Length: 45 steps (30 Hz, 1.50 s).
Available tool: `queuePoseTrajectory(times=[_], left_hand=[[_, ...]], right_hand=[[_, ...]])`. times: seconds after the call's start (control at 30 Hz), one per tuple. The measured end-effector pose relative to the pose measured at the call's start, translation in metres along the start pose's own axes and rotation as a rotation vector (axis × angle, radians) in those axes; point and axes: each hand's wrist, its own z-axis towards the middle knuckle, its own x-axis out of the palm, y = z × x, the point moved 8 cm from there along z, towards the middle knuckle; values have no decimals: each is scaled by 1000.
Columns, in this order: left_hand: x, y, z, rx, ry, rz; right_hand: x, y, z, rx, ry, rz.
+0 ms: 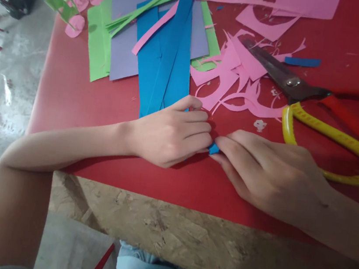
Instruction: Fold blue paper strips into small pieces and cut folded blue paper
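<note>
Left hand [172,136] and right hand [260,171] meet fingertip to fingertip, both pinching a small blue paper piece [213,148] low over the red worktop [72,94]. Blue strips [169,58] lie just behind the left hand; scissors [319,104] lie near the right, apart.

Bare red table [72,94] lies open leftward (scissors [318,108] and pink scraps [235,84] crowd the right).
</note>
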Motion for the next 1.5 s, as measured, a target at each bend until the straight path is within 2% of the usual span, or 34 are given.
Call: queuePoseTrajectory(times=[0.33,0.5,0.63,0.9,1.1,1.27,1.5], left_hand=[[4,3,-1,-28,38,-42],[4,8,-2,-65,8,-67],[2,12,-4,-104,-41,-128],[5,13,-2,-119,14,-268],[8,17,-4,-179,25,-275],[4,18,-5,-192,-38,-166],[-3,17,-6,-184,-148,-127]], right_hand=[[3,-2,1,29,18,11],[-2,-9,1,135,-24,53],[0,-16,-3,226,-2,83],[2,-20,-4,248,4,112],[1,-23,-1,305,0,319],[-1,-31,-1,410,-7,399],[3,-23,-4,321,15,293]])
